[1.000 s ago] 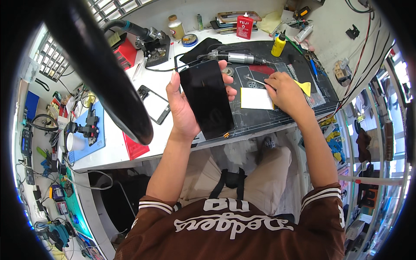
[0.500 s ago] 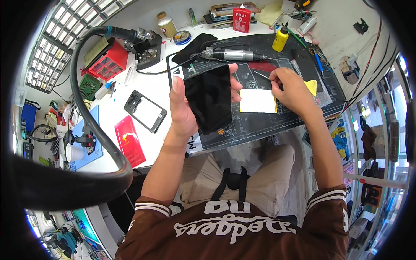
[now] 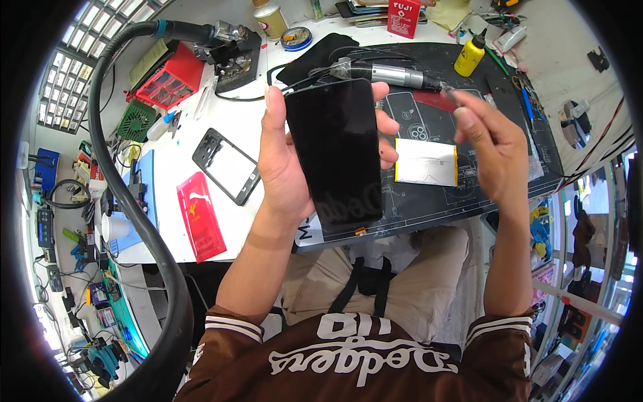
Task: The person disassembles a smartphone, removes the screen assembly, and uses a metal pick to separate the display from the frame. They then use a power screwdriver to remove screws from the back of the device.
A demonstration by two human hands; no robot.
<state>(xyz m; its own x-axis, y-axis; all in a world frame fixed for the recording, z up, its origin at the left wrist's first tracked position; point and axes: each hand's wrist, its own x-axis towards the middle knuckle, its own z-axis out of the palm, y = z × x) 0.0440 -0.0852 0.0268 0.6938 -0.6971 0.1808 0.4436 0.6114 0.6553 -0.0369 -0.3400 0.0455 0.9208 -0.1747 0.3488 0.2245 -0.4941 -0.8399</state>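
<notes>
My left hand (image 3: 284, 161) is closed around a black phone screen (image 3: 337, 151), its glass facing up and reflecting my shirt. A small orange flex-cable end (image 3: 361, 231) shows below its lower edge. To the right, my right hand (image 3: 487, 137) is raised with thumb and forefinger drawn together. A dark bit shows at these fingertips, too blurred to name. Between the hands, a flat white battery with yellow edges (image 3: 426, 163) lies on the black work mat (image 3: 418, 201). An empty black phone frame (image 3: 226, 166) rests on the white table, left of my left hand.
A red packet (image 3: 201, 218) lies near the table's front edge. A silver-and-black handpiece (image 3: 395, 76) and a yellow bottle (image 3: 471, 53) are at the back. A thick black flexible arm (image 3: 110, 134) curves along the left. A red box (image 3: 167, 77) sits at the back left.
The phone screen has tilted so its face shows more fully. My right hand has lifted away from the battery and moved right; the thin tool seen in it before is no longer distinct. The view has shifted.
</notes>
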